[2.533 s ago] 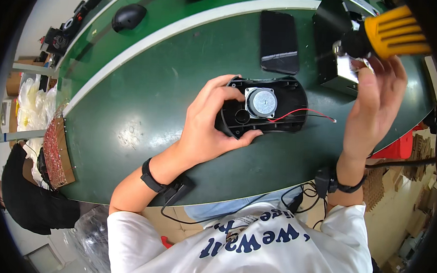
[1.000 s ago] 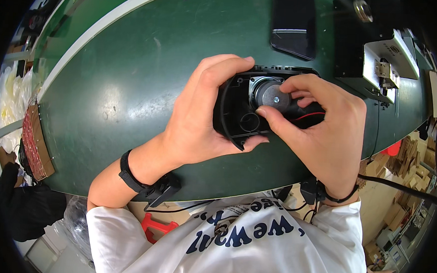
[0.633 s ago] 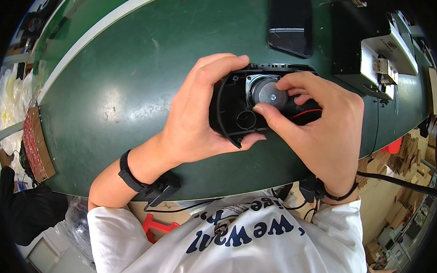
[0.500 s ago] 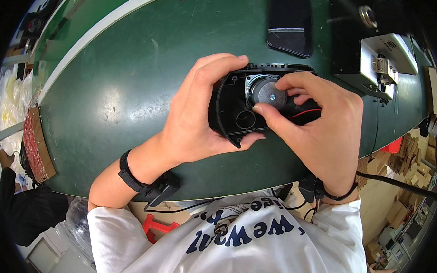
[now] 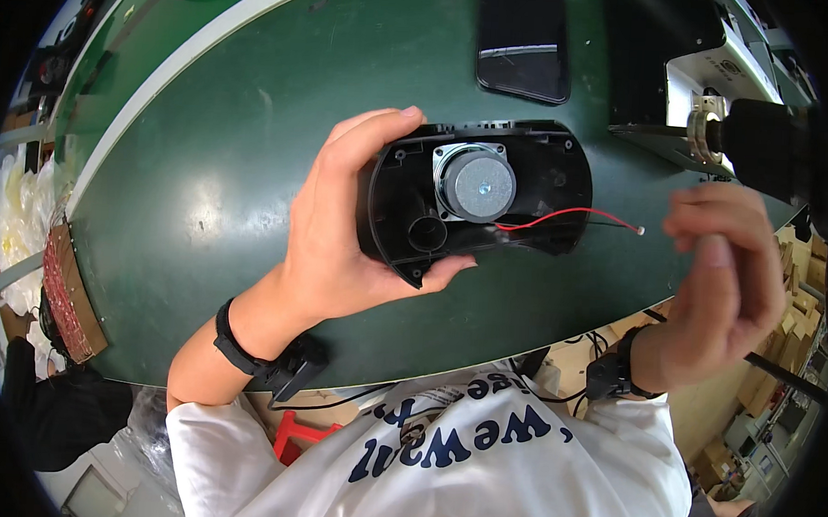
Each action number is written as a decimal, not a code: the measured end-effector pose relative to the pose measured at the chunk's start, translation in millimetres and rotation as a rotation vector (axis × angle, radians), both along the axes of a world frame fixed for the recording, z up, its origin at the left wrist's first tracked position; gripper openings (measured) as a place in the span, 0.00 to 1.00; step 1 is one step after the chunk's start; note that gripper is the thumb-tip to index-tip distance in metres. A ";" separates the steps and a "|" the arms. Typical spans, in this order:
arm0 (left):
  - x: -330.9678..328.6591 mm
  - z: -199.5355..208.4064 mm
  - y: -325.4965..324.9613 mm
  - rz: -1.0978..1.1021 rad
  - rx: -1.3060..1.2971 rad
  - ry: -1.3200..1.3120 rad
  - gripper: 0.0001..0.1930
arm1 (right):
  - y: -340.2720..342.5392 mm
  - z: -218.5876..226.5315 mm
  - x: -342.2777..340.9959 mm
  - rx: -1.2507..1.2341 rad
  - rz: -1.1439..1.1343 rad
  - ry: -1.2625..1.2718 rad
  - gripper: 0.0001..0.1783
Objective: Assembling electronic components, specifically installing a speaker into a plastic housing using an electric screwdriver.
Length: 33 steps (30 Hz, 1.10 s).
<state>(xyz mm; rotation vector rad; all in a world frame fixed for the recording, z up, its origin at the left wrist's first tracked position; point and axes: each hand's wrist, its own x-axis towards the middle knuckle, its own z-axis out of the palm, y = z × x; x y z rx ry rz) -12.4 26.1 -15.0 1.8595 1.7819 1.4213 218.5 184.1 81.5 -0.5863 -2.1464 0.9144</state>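
My left hand [image 5: 329, 204] grips the left end of a black plastic speaker housing [image 5: 556, 177], fingers over the far edge and thumb along the near edge. The housing's hollow inside faces up. A round grey speaker driver [image 5: 480, 186] with a square metal frame sits in its middle, beside a short black tube [image 5: 427, 233]. A red and black wire pair [image 5: 573, 213] runs out past the right end to a small white plug [image 5: 640, 230]. My right hand [image 5: 722, 281] is off the housing, its fingers loosely bent and apart with nothing visible in them, just below a black cylindrical tool [image 5: 761, 144].
A black phone [image 5: 523, 46] lies at the far side of the green table [image 5: 234, 149]. At the far right stands a black box-shaped machine [image 5: 658, 66] with a silver front. A cardboard box of red wires [image 5: 69, 290] is at the left edge; a red stool [image 5: 295, 434] is below.
My right hand has let go of the speaker driver and moved right. My left hand has shifted the housing slightly left. The black cylindrical tool now shows at the right.
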 end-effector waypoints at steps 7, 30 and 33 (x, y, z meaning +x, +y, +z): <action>-2.3 1.1 1.4 -0.020 0.053 0.046 0.54 | 23.1 -10.0 -12.0 -0.154 0.093 0.333 0.13; -1.7 -1.0 -0.3 0.016 0.100 0.117 0.52 | -28.3 -22.7 -66.4 0.113 0.039 -0.466 0.19; -2.4 -0.4 0.5 0.014 0.103 0.119 0.52 | -27.6 -23.1 -66.7 0.107 0.038 -0.471 0.19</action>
